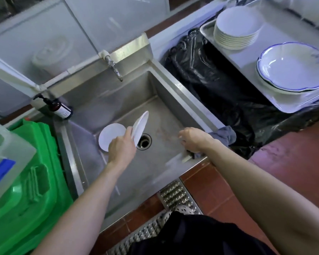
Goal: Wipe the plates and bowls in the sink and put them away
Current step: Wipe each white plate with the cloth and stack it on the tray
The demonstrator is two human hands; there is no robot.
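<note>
While tilted on edge above the drain (145, 141), small white plate (140, 126) pinched at its lower rim by left hand (121, 146), thumb on the near face. Second white plate (110, 136) lying flat on sink (162, 100) floor, just left of the drain, partly hidden behind the left hand. Right hand (193, 139) at the sink's right rim, fingers curled loosely downward; grey cloth (224, 136) draped over that rim just beside and under the wrist; contact with cloth possible, grip not confirmed, view blurred. Hands well apart, one either side of the drain.

Tap (115, 68) on back wall, over the basin. Dark pump bottle (58, 108) on back left corner of the sink. Green crate (26, 181) left of the sink. Black bin bag (210, 80) right of the sink. Farther right, white tray (276, 100) on tabletop, carrying stack of white plates (236, 32) and blue-rimmed bowls (291, 69), nested. Metal floor grate (175, 197) below the sink front, on red tiles.
</note>
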